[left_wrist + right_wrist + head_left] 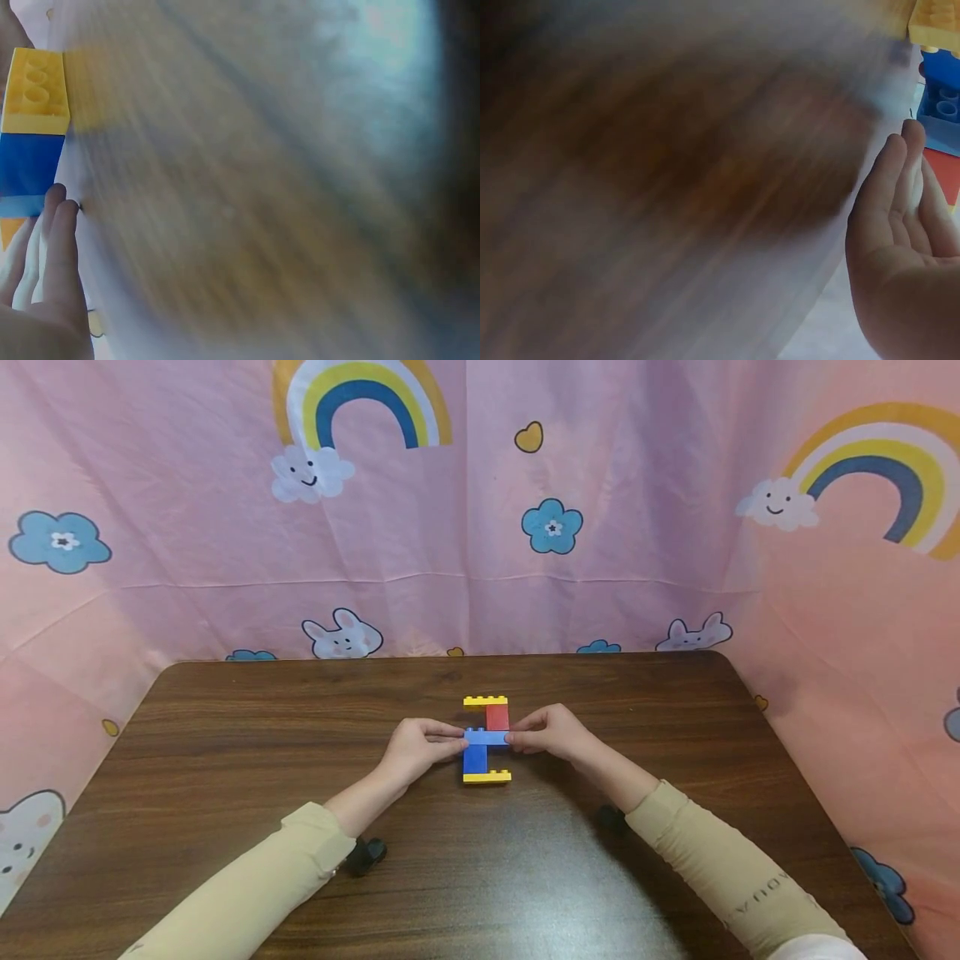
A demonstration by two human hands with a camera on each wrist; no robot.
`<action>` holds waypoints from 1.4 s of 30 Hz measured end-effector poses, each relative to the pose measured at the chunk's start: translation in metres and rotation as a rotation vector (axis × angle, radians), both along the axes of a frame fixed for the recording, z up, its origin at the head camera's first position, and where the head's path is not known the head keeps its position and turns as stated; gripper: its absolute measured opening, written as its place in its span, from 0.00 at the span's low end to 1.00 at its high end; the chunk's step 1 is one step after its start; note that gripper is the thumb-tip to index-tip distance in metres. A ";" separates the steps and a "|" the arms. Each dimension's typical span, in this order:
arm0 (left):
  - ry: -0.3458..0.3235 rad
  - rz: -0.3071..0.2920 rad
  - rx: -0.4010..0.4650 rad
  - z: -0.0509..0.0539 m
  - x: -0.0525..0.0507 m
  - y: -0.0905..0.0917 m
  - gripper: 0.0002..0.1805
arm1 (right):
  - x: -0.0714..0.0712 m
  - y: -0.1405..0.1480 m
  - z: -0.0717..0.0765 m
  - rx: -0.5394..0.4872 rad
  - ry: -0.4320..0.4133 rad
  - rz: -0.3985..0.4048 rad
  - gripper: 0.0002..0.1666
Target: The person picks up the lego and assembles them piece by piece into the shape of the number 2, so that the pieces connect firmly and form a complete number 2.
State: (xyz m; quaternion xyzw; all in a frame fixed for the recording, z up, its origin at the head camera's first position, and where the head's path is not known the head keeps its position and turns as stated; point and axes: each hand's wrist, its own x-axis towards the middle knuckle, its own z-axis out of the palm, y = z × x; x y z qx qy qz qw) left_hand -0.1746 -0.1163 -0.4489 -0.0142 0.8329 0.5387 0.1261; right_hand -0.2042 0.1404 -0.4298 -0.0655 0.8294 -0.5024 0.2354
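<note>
A stack of building bricks is in the middle of the table between the two hands. From its low end it has a yellow brick (pixel 486 778), a dark blue brick (pixel 475 759), a long light blue brick (pixel 487 738), a red brick (pixel 497 717) and another yellow brick (pixel 485 701). The left hand (pixel 420 750) pinches the light blue brick's left end between thumb and fingers. At the opposite end, the right hand (pixel 553 732) pinches the same brick. The wrist views show part of the stack beyond the fingertips of each hand.
The brown wooden table (pixel 262 735) reaches back to a pink curtain (pixel 480 618) printed with rainbows and clouds. A small black object (pixel 366 855) lies by the left forearm; another dark one (pixel 612 818) is partly behind the right forearm.
</note>
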 end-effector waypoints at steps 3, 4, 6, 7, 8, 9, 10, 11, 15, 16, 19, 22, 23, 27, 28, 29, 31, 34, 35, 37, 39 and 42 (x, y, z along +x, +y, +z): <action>0.032 -0.002 -0.027 0.001 -0.001 0.001 0.16 | 0.000 0.000 0.001 0.006 -0.005 0.001 0.22; 0.039 -0.002 -0.034 0.002 -0.001 0.002 0.16 | 0.000 0.000 0.001 0.006 -0.004 0.002 0.22; 0.051 0.001 -0.050 0.003 -0.001 0.003 0.15 | 0.000 0.000 0.001 0.008 -0.005 -0.003 0.22; 0.053 0.002 -0.056 0.003 -0.001 0.003 0.15 | 0.000 -0.001 0.001 0.007 -0.005 -0.006 0.22; 0.056 0.004 -0.059 0.004 0.000 0.003 0.15 | -0.001 -0.001 0.001 0.004 -0.006 -0.009 0.22; 0.059 0.007 -0.065 0.004 0.000 0.004 0.15 | -0.001 -0.001 0.001 0.006 -0.005 -0.011 0.22; 0.061 0.009 -0.069 0.004 0.000 0.004 0.15 | -0.001 -0.001 0.001 0.009 -0.006 -0.015 0.22; 0.064 0.011 -0.073 0.005 0.000 0.004 0.15 | -0.002 -0.002 0.001 0.013 -0.006 -0.018 0.22; 0.075 0.019 -0.083 0.006 0.001 0.005 0.14 | -0.003 -0.004 0.002 0.037 -0.005 -0.032 0.20; 0.076 0.020 -0.082 0.006 0.001 0.005 0.14 | -0.003 -0.005 0.002 0.042 -0.002 -0.034 0.20; 0.077 0.024 -0.084 0.006 0.002 0.006 0.14 | -0.003 -0.006 0.001 0.058 0.005 -0.034 0.19; 0.076 0.023 -0.086 0.006 0.002 0.006 0.13 | -0.003 -0.007 0.000 0.068 0.006 -0.031 0.19; 0.077 0.022 -0.090 0.006 0.001 0.006 0.13 | -0.003 -0.007 0.000 0.071 0.006 -0.029 0.19; 0.078 0.018 -0.103 0.006 0.001 0.007 0.13 | -0.003 -0.006 -0.001 0.075 0.011 -0.027 0.19; 0.078 0.019 -0.106 0.006 0.001 0.007 0.13 | -0.003 -0.006 -0.001 0.076 0.013 -0.027 0.19; 0.078 0.019 -0.108 0.006 0.001 0.007 0.13 | -0.003 -0.006 -0.001 0.078 0.015 -0.026 0.19; 0.075 0.022 -0.109 0.006 0.002 0.008 0.13 | -0.003 -0.006 -0.002 0.081 0.021 -0.027 0.19; 0.074 0.024 -0.107 0.006 0.002 0.008 0.12 | -0.003 -0.006 -0.003 0.086 0.027 -0.027 0.19; 0.075 0.025 -0.104 0.006 0.002 0.009 0.12 | -0.003 -0.006 -0.003 0.088 0.029 -0.027 0.19; 0.075 0.026 -0.105 0.006 0.002 0.009 0.12 | -0.003 -0.006 -0.004 0.093 0.034 -0.025 0.19; 0.075 0.031 -0.110 0.006 0.001 0.009 0.12 | -0.004 -0.006 -0.004 0.094 0.037 -0.026 0.18; 0.073 0.038 -0.123 0.004 0.001 0.008 0.12 | -0.004 -0.007 -0.004 0.095 0.041 -0.023 0.18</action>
